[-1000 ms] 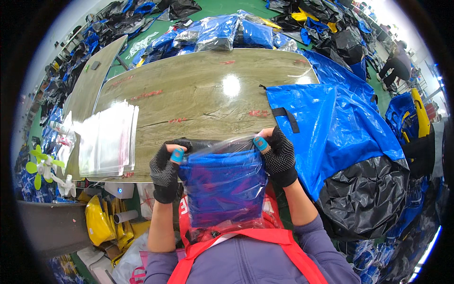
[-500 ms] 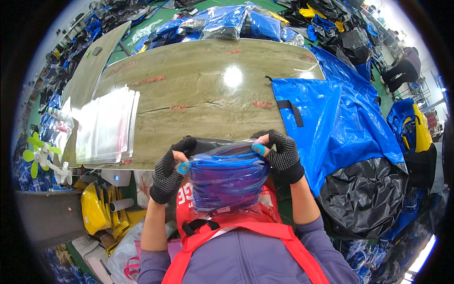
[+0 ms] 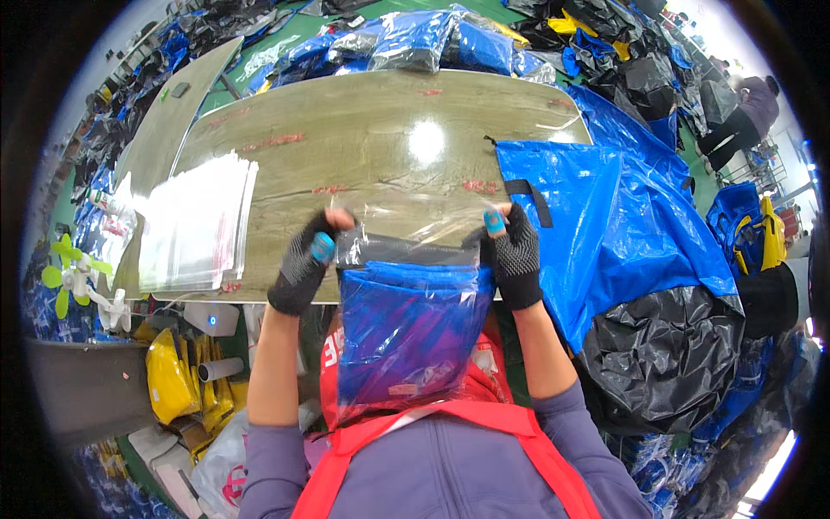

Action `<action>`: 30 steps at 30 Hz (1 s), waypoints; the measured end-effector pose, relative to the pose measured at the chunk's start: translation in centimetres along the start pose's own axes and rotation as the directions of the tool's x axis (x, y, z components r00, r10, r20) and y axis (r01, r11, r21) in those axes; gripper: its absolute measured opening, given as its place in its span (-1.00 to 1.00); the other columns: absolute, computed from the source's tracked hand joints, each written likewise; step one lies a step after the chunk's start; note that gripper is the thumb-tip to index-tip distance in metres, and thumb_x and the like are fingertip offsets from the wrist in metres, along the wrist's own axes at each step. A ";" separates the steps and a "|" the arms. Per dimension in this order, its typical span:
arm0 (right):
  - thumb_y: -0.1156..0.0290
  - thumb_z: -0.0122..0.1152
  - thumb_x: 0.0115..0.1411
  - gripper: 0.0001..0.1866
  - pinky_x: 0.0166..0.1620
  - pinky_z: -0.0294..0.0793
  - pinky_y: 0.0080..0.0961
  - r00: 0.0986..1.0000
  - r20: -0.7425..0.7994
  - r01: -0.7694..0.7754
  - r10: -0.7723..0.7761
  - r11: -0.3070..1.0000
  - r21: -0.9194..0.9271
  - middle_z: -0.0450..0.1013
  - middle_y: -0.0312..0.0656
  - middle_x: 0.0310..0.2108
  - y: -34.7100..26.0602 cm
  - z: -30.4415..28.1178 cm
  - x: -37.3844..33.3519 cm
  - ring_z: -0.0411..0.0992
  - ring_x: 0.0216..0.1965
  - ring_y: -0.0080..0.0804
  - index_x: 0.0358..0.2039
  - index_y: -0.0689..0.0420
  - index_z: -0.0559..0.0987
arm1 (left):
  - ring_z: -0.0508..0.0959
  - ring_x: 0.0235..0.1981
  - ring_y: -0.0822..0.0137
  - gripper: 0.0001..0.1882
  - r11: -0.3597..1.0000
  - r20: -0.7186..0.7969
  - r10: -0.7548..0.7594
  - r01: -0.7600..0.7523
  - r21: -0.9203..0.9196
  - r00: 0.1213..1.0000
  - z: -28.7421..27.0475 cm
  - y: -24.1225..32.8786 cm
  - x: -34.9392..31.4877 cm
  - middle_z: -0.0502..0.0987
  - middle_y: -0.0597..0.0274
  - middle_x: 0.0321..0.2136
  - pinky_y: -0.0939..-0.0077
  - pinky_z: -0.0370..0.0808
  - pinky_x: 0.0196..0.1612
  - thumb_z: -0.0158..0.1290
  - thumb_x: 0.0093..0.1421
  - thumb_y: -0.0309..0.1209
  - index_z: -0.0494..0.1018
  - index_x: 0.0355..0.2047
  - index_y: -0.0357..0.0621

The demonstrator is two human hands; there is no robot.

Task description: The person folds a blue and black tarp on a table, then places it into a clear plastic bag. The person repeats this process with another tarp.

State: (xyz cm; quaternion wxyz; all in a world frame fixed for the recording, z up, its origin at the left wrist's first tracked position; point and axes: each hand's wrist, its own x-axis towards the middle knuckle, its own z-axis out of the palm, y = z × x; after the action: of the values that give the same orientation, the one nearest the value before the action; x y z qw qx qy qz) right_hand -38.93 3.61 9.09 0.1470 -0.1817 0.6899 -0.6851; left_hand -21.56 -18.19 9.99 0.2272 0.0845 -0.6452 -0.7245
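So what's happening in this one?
A person in fingerless knit gloves holds a clear plastic bag upright in front of the chest, left hand and right hand each pinching a top corner. A folded blue item sits inside, filling the lower part. Ahead lies a wooden table with a stack of empty clear bags on its left; a big blue sack hangs at its right.

A packing workshop: long worktable (image 3: 372,130), stacked clear bags (image 3: 194,227), heaps of bagged blue goods (image 3: 415,39)
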 end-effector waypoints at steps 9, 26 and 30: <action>0.47 0.16 0.11 -0.80 -0.27 0.49 -0.39 0.923 0.185 0.381 -0.337 0.866 -0.324 0.51 -0.03 -0.45 3.5 -0.9 -0.8 0.55 -0.37 -0.16 -0.22 0.15 0.47 | 0.47 -0.32 0.49 -0.79 0.969 -0.150 0.110 -0.073 0.236 0.983 -0.5 -2.6 -1.4 0.52 0.31 -0.36 0.57 0.43 -0.23 0.07 0.27 -0.32 0.47 -0.26 -0.23; 0.14 0.10 0.26 -0.47 0.03 0.39 -0.31 0.902 0.397 -0.289 0.169 0.920 0.265 0.37 -0.12 -0.01 8.0 6.5 4.4 0.34 0.00 -0.33 0.14 0.15 0.29 | 0.42 0.01 0.39 -0.33 0.852 -0.037 -0.520 0.515 -0.099 0.853 4.1 2.2 2.5 0.45 0.17 0.01 0.50 0.37 0.07 0.17 0.13 -0.13 0.28 0.16 -0.21; 0.06 0.02 0.29 -0.38 0.16 0.35 -0.19 0.550 0.818 -0.816 0.167 0.313 0.485 0.32 -0.04 0.13 6.3 3.3 5.5 0.34 0.11 -0.20 0.25 0.14 0.22 | 0.45 -0.24 0.46 -0.55 0.928 -0.122 -0.371 0.371 -0.020 0.921 1.0 -2.2 -2.7 0.50 0.31 -0.24 0.53 0.41 -0.14 0.16 0.12 -0.23 0.42 -0.03 -0.18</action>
State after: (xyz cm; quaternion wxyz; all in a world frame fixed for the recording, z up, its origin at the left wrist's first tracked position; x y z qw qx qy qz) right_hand -42.67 -1.86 3.02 0.6571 -0.0640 0.1894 -0.7268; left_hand -20.03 -15.95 7.52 0.1252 0.2502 -0.6036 -0.7466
